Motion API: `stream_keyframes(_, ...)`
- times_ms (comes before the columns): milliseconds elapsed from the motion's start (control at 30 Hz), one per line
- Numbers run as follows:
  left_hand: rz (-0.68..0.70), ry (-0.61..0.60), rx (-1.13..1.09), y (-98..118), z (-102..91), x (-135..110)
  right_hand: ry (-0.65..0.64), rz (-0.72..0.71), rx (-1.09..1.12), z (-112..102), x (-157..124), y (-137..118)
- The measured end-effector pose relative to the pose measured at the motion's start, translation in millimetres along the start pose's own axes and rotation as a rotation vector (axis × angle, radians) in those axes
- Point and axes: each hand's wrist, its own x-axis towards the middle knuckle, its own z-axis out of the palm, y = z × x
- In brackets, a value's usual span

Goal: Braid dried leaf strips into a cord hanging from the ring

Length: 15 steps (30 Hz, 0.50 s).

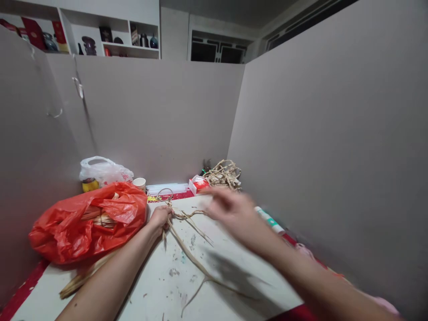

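Observation:
My left hand (162,217) is closed around the gathered part of some tan dried plant-fibre strands (190,256), just above the white board. A thin round loop (165,195) stands up beyond my fingers. Long strands trail from the grip toward the near right, with a forked end over the board. My right hand (230,208) is raised to the right of the bundle and smeared by motion. One twisted strand runs up to its fingers, but whether they grip it is unclear.
A red plastic bag (70,223) with dried husks (103,220) inside lies left. Behind are a white bag (103,170), a yellow-bodied jar (90,184), a paper cup (139,183), a tissue pack (198,183) and tangled dried stems (224,174). Grey panels (150,111) enclose the table.

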Motion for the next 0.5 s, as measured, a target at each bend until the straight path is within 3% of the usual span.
stream_keyframes(67, -0.007, -0.017, -0.019, 1.1, -1.3, -1.5, -0.256, 0.131, -0.05, 43.1, 1.5, 15.5)
stream_keyframes(100, -0.009, -0.022, -0.027, 1.0, -1.5, -1.7, -0.308, 0.159, -0.082, 64.6, 4.2, 26.8)
stream_keyframes(167, -0.01, -0.025, -0.041, -0.3, -1.2, -0.6, -0.307, 0.145, -0.107, 100.4, 10.7, 50.1)
stream_keyframes(233, -0.01, -0.019, -0.054, -2.5, -0.6, 2.2, -0.358, 0.156, -0.087, 119.1, 12.2, 65.4)
stream_keyframes(333, -0.021, -0.032, -0.081, -4.8, -1.1, 5.9, -0.568, 0.238, 0.031, 111.6, -4.9, 62.9)
stream_keyframes(433, -0.065, -0.084, -0.112, -3.9, -4.4, 6.8, -1.015, 0.214, 0.059, 81.6, -25.5, 42.3)
stream_keyframes(467, -0.081, -0.104, -0.121, -3.0, -5.8, 6.6, -1.091, 0.169, 0.032, 72.4, -26.2, 36.8)
stream_keyframes(500, -0.094, -0.121, -0.131, -1.9, -7.2, 6.5, -1.051, 0.143, 0.002, 65.4, -22.4, 34.0)
